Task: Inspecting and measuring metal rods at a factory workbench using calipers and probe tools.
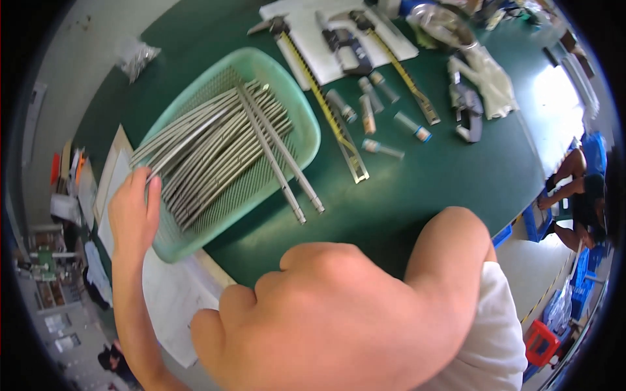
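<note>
A light green plastic basket point(303, 124) holds a bundle of thin grey metal rods point(218, 153), lying side by side at a slant. Two more metal rods point(279, 153) rest across the bundle and stick out over the basket's near right rim. My left hand point(134, 212) is at the basket's left side, its thumb and fingers closed on the end of one shiny rod point(189, 143). Large and close in front, my right hand point(319, 313) has its fingers curled in. Its back faces up, and whatever it may hold is hidden.
Behind the basket, digital calipers point(326, 107) and a micrometer point(345, 45) lie on white paper. Several small capped tubes point(368, 114) are scattered beside them. Another micrometer point(466, 107) and a white glove point(492, 81) lie farther right. Paper sheets point(173, 287) extend under the basket on the green table point(391, 189).
</note>
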### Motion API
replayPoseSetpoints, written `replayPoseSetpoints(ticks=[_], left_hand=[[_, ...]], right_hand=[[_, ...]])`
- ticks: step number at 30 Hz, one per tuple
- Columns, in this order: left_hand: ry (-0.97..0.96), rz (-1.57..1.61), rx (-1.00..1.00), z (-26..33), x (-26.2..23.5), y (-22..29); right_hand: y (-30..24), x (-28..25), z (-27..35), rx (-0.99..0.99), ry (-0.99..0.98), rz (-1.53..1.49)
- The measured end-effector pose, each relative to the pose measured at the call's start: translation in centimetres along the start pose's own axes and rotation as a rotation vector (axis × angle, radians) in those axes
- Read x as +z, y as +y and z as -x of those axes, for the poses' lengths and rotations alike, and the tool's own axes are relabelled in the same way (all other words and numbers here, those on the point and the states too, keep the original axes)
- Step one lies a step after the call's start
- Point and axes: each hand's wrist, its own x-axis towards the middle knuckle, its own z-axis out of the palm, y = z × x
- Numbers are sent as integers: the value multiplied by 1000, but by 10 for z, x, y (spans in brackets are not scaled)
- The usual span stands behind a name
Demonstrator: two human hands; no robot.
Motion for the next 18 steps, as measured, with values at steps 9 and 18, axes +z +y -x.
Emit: replayPoseSetpoints(ticks=[9,18], left_hand=[[-42,75,-18,-16,-1,5],[-24,383,-380,49,-32,10]], right_hand=[[11,7,12,-73,-90,172],[6,46,12,-221,-89,89]])
